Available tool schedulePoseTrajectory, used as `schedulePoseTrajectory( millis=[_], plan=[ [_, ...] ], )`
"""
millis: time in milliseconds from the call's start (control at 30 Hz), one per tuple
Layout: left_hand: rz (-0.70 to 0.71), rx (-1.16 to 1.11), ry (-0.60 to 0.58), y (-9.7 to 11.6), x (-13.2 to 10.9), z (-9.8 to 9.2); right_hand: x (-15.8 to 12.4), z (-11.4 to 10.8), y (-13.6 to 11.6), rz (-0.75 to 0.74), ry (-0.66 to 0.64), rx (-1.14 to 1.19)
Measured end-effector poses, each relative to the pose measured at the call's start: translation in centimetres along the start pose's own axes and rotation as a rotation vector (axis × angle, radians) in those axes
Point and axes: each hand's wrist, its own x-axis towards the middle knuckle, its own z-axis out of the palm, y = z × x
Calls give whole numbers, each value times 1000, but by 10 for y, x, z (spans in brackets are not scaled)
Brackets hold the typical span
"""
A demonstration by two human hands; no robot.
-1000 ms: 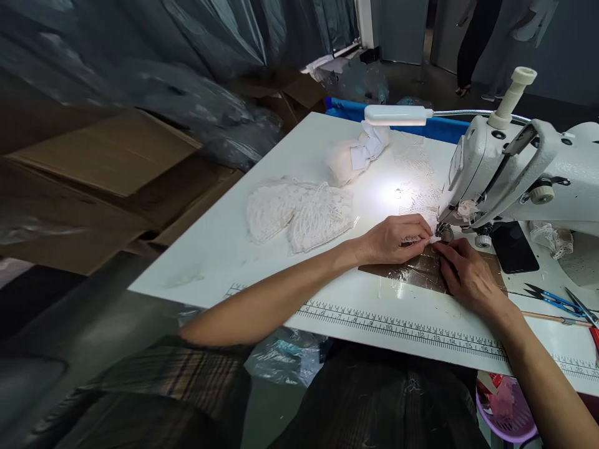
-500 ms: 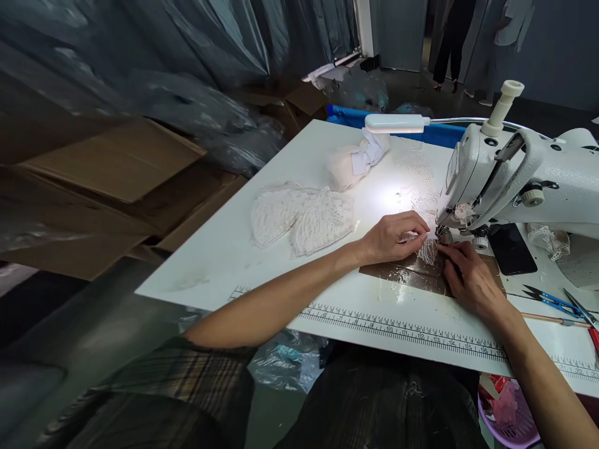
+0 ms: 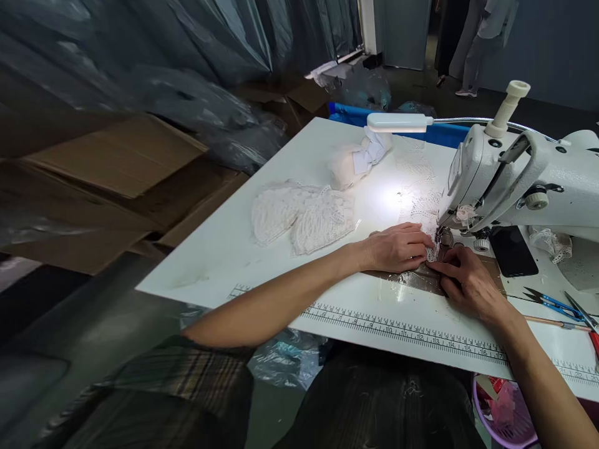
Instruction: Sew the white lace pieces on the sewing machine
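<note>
White lace [image 3: 433, 251] lies under the needle area of the white sewing machine [image 3: 505, 181], and more of it spreads out behind on the lit table. My left hand [image 3: 397, 247] is closed at the lace's left side, its fingers bent and pressed together on the edge. From the right, my right hand [image 3: 470, 277] pinches the near end of the lace with thumb and forefinger, just in front of the presser foot [image 3: 440, 234]. The fingers partly cover the lace. Beneath both hands is a brown shiny sheet [image 3: 416, 279].
White lace pieces [image 3: 322, 221] and a pale bundle [image 3: 358, 162] lie left of the machine. A black phone [image 3: 513, 251], blue thread snips [image 3: 555, 304] and scissors [image 3: 583, 310] lie right. A printed ruler [image 3: 402, 329] runs along the front edge. Cardboard boxes [image 3: 116, 156] stand left.
My left hand has turned flatter and lower over the lace, its fingers closer together. My right fingertips have shifted slightly left and nearer to me. In the background two people have moved.
</note>
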Motion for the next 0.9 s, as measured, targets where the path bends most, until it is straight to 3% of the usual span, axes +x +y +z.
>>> schedulePoseTrajectory(
  millis=[300,533,767,900],
  plan=[
    [-32,-11,23,2,4,-3,2,-1,-1,36,15,14],
    [-73,-55,138,1,7,-3,2,2,-1,60,9,-58],
    [-15,-10,-29,1,4,0,2,-1,-3,15,0,11],
    [42,46,-59,0,4,-1,1,-1,-2,6,-7,24]
  ],
)
